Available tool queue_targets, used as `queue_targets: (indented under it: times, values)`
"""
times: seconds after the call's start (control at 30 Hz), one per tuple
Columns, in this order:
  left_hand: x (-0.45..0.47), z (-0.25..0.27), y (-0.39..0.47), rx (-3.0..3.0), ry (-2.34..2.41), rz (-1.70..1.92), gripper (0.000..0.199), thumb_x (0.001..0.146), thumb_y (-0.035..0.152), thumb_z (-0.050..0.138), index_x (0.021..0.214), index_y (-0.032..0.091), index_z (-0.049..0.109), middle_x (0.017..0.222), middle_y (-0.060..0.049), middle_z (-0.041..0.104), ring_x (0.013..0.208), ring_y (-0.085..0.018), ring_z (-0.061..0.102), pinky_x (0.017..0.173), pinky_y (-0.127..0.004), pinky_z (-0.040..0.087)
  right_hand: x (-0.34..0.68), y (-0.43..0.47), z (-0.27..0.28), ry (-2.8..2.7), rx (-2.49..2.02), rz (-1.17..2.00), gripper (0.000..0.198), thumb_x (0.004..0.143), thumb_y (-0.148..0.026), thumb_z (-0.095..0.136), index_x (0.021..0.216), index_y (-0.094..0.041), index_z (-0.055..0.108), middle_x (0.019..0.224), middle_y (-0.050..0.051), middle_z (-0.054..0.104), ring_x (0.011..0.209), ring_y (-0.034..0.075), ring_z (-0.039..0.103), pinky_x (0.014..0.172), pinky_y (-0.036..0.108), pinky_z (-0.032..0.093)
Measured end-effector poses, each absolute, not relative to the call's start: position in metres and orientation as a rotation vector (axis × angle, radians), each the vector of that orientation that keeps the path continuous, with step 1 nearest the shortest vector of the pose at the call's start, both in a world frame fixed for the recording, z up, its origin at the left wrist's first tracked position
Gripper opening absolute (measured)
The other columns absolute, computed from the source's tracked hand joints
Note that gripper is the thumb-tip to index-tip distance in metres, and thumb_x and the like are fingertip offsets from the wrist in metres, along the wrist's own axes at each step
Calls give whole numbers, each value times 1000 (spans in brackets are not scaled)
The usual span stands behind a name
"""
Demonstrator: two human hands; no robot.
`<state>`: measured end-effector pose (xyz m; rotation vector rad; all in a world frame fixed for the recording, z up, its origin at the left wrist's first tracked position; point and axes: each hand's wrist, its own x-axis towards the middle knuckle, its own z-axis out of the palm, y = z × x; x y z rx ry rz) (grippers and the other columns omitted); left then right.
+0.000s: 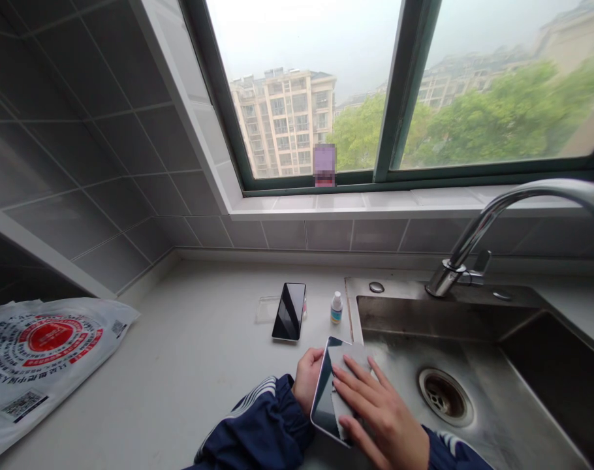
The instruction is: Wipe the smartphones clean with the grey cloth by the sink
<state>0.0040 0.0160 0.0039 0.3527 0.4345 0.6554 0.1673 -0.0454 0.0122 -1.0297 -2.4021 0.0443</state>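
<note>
My left hand (307, 377) grips the left edge of a tablet (324, 406) with a dark screen and a pale rim, tilted above the counter's front. Across its screen lies a thin grey cloth (358, 354). My right hand (375, 401) rests flat on that cloth, fingers spread, pressing it against the glass. Beyond the tablet, a black-screened phone (290, 312) lies face up, partly over a clear case (266, 309). A small white-capped bottle (336, 308) with a blue and yellow label stands upright between the phone and the sink.
To the right is a steel sink (493, 391) with a round drain (445, 396) and a curved chrome faucet (466, 245). A white plastic bag (47, 356) with red print covers the counter's left end. Behind the counter (189, 326), a tiled wall rises to a window (307, 192).
</note>
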Motion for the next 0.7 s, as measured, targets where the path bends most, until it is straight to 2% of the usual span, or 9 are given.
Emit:
queue_targets:
  times: [0.13,0.23,0.33,0.53,0.7]
  values:
    - [4,3,15,315,392,650,73,82,67,38,121,9,56,103,-17,68,84,-26,65,88,-41,41,158,-52,16,-2463,-845,16,40,93,-38,52,128,-19,59,136,6,55,135,28,39,117,55,0]
    - [2,5,13,294,364,665,86,78,79,29,119,7,54,117,-25,62,91,-32,66,91,-46,39,155,-53,16,-2445,-730,-15,41,93,-47,53,124,-20,61,131,4,59,133,26,43,117,52,-3]
    - [-1,6,13,297,359,683,91,76,82,27,120,6,51,122,-28,59,88,-30,67,89,-44,40,157,-51,17,-2453,-643,-8,42,93,-47,55,123,-18,61,129,5,60,133,24,43,118,49,7]
    - [-5,-2,19,317,236,604,87,73,85,26,128,20,41,132,-25,52,92,-38,67,82,-46,41,165,-48,25,-2483,-521,56,40,93,-36,57,123,-10,59,125,13,63,127,22,51,109,35,39]
    - [-5,-6,18,293,223,631,88,72,85,26,128,18,40,133,-27,51,103,-45,62,96,-55,32,164,-49,24,-2415,-564,116,36,91,-29,58,121,-9,61,124,16,63,125,25,53,104,35,46]
